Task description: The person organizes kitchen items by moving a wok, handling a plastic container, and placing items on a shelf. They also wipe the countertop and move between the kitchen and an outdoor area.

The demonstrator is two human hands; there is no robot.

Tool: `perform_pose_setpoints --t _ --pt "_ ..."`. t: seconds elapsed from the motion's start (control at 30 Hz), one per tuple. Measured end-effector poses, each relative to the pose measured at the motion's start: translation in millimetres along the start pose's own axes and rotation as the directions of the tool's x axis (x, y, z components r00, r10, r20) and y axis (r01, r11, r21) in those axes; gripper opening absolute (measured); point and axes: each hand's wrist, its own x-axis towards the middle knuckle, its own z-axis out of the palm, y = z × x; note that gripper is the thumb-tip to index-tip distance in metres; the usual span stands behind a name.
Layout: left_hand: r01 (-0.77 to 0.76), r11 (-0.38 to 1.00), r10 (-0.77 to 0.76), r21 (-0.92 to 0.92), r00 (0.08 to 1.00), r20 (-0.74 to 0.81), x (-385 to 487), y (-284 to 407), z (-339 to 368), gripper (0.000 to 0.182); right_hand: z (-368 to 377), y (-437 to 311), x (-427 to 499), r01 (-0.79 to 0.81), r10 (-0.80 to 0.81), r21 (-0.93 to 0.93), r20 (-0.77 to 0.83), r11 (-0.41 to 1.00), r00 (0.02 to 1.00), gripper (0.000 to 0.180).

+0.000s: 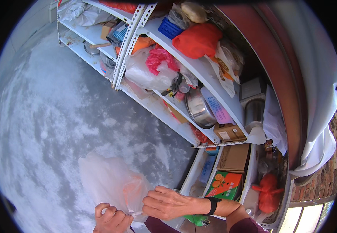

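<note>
A translucent white plastic bag, with something orange showing inside, hangs over the floor at the lower middle. My left hand is at the bottom edge, its fingers curled on the gathered top of the bag. Close to its right, my right hand has its fingers closed on another part of the bag's gathered plastic. A black band is round the right wrist. A short twisted stretch of the plastic shows between the two hands.
White metal shelves hold plastic bags, a blue basket, a steel pot and a cardboard box. Another shelf unit at the lower right carries a carton with printed oranges and a red bag. Grey concrete floor lies left.
</note>
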Motion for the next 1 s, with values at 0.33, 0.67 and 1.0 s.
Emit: perform_pose_setpoints --t 0.33,0.67,1.0 --pt "0.354 0.884 -0.384 -0.306 0.922 -0.044 -26 -8 -32 0.037 -39 60 -22 -0.021 0.020 -0.194 -0.005 0.981 1.000 0.008" --pt "0.869 0.218 -0.670 -0.443 0.464 0.580 -64 -9 -41 0.018 -16 65 -32 -0.149 0.142 -0.228 -0.050 0.962 0.989 0.014" --pt "0.672 0.117 -0.582 -0.731 0.643 0.498 6 18 -4 0.053 -9 -9 -8 -0.099 0.111 0.117 -0.097 0.988 0.989 0.020"
